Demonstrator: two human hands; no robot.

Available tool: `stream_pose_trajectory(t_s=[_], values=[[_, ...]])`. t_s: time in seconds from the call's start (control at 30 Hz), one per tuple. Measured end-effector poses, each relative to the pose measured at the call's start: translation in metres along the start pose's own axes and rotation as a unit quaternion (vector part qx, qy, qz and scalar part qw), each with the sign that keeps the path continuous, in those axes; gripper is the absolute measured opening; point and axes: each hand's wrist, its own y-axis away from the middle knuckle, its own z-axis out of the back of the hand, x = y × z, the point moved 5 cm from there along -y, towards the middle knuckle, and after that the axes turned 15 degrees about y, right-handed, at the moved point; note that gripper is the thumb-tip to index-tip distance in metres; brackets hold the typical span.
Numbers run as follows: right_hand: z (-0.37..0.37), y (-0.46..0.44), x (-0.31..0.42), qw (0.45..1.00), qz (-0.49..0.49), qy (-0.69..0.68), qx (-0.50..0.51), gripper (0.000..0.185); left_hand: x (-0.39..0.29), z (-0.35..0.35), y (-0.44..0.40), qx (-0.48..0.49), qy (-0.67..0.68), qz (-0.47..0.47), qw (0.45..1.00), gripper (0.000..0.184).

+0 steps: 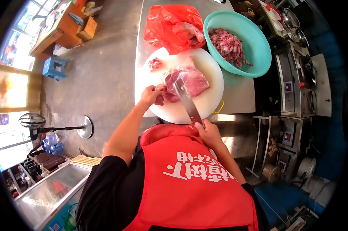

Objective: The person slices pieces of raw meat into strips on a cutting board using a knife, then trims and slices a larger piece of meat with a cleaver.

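A large piece of raw meat [187,79] lies on the round white cutting board [214,86]. My left hand [150,95] pinches a smaller, darker flap of meat [159,99] at the left edge of the large piece. In my right hand [209,133] is the handle of a cleaver [188,101], its blade pointing away from me over the meat's near side. A small heap of meat bits [155,63] sits at the board's far left. Beyond the board is a red plastic bag [164,29] with meat showing in it. Cut meat strips [228,46] fill part of a green basin [258,50].
The board stands on a metal table [241,96], with a yellow handle [219,107] by its near right edge. On the left are a blue stool [55,68], a fan [32,121] and a glass-topped freezer [50,192]. Kitchen equipment [291,84] stands on the right.
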Motion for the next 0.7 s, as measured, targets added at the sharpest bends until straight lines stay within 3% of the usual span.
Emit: stream_pose_trajectory(t_s=[0.2,0.27,0.33,0.47,0.7], values=[[-0.063,-0.024,0.040,1.000,-0.013,-0.004,-0.017,0.040,0.011,0.011,-0.016,0.060,0.002,-0.003,0.998,0.017],[-0.082,-0.026,0.042,0.999,-0.020,0.035,-0.025,0.036,0.008,0.015,-0.019,0.028,-0.146,-0.079,0.986,0.017],[-0.094,-0.028,0.046,0.993,-0.015,0.101,-0.060,0.032,-0.006,0.007,-0.006,0.041,-0.117,-0.048,0.991,0.018],[-0.102,-0.052,0.060,0.994,-0.006,0.089,-0.067,0.031,0.017,0.008,-0.018,0.063,-0.047,0.014,0.997,0.019],[-0.104,-0.083,0.082,0.987,0.004,0.127,-0.101,0.026,0.003,0.010,-0.012,0.074,-0.117,-0.028,0.990,0.016]])
